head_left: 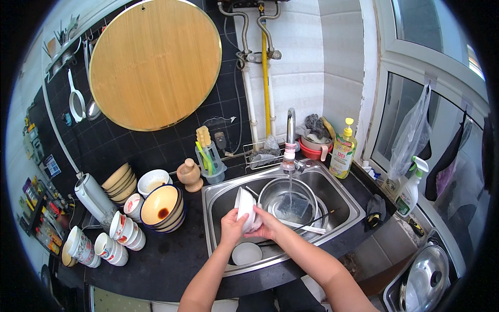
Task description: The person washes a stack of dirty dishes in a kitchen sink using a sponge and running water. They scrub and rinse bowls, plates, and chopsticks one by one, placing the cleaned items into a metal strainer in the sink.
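Over the left part of the steel sink [353,210], a white bowl [243,202] is tilted on its side between my hands. My left hand [232,228] grips its near left side. Fingers of my right hand [265,223] wrap its lower right side, and part of the bowl is hidden behind them. Water runs from the faucet [290,135] into a steel basin [265,195] standing in the sink. A small white bowl [247,254] lies at the sink's near left. Chopsticks [304,227] and a dark thin stick rest across the basin's near side.
Stacked white cups [125,229] and cream bowls [162,205] crowd the black counter left of the sink. A wooden mortar [189,174] and a utensil holder [212,166] stand behind them. At the right are a dish soap bottle [342,151], a spray bottle [410,190] and a pot lid [427,278].
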{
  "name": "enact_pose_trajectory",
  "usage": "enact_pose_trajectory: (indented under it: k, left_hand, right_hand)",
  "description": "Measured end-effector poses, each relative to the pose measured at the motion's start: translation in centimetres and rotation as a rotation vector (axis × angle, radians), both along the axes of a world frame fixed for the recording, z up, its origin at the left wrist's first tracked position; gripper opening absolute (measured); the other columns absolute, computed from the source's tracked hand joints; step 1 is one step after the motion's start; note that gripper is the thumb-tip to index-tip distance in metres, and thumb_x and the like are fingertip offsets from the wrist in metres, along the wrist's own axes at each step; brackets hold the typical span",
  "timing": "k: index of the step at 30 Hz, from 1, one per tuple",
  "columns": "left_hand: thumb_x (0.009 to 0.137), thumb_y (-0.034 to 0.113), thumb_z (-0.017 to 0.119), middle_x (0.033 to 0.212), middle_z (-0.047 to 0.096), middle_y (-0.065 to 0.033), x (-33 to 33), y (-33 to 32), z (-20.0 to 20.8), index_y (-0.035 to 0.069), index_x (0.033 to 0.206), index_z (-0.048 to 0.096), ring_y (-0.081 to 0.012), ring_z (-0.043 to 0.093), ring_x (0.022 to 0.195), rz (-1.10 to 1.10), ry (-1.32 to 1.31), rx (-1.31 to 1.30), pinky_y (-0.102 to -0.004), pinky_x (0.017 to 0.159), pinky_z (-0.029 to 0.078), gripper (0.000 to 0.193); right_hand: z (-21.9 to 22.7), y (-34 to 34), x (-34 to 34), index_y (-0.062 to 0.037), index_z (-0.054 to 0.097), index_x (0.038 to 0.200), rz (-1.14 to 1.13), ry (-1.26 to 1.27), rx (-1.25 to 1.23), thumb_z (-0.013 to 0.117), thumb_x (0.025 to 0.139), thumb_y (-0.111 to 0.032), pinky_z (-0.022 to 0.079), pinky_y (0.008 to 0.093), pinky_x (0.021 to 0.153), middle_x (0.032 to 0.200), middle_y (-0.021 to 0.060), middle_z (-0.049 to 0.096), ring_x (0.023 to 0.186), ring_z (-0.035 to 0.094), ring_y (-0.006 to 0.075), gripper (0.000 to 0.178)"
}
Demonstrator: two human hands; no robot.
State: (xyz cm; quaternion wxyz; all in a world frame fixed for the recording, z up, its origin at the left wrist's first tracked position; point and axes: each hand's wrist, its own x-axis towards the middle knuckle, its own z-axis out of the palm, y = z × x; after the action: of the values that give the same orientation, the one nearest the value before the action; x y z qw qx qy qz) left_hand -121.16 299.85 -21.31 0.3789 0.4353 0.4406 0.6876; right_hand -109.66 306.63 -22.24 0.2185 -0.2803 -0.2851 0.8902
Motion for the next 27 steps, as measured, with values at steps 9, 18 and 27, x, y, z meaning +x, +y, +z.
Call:
enact_pose_trajectory:
  k: [9,18,27]
  left_hand:
    - [0.076,-0.001,0.063,0.083,0.064,-0.0090,-4.6,3.0,-4.2,-0.003,0.092,0.060,-0.0140,0.061,0.069,0.078,-0.131,-0.256,-0.0262,0.063,0.049,0.017]
    - [0.070,0.005,0.069,0.087,0.065,-0.0142,-5.7,6.7,-10.0,-0.007,0.093,0.060,-0.0193,0.063,0.077,0.096,0.519,-0.420,-0.0300,0.070,0.047,0.028]
    - [0.069,0.011,0.064,0.083,0.060,-0.0220,-4.0,7.1,-12.3,0.001,0.087,0.061,-0.0374,0.058,0.083,-0.036,1.152,-0.471,-0.0416,0.074,0.045,0.020]
  right_hand:
    - [0.5,1.6,2.3,0.0024,0.044,0.115,-0.136,-0.001,0.093,0.050,0.086,-0.014,0.051,0.0503,0.079,0.107,0.0195,0.054,0.097,0.057,0.0343,0.034]
    - [-4.9,5.0,11.3,0.0003,0.054,0.107,-0.565,-0.242,0.463,0.057,0.081,-0.016,0.052,0.0357,0.070,0.095,0.0110,0.061,0.083,0.062,0.0230,0.031]
    - [-9.4,8.8,17.3,-0.0043,0.045,0.118,-0.905,-0.089,0.299,0.051,0.082,-0.015,0.053,0.0521,0.066,0.104,0.0133,0.055,0.093,0.057,0.0311,0.037]
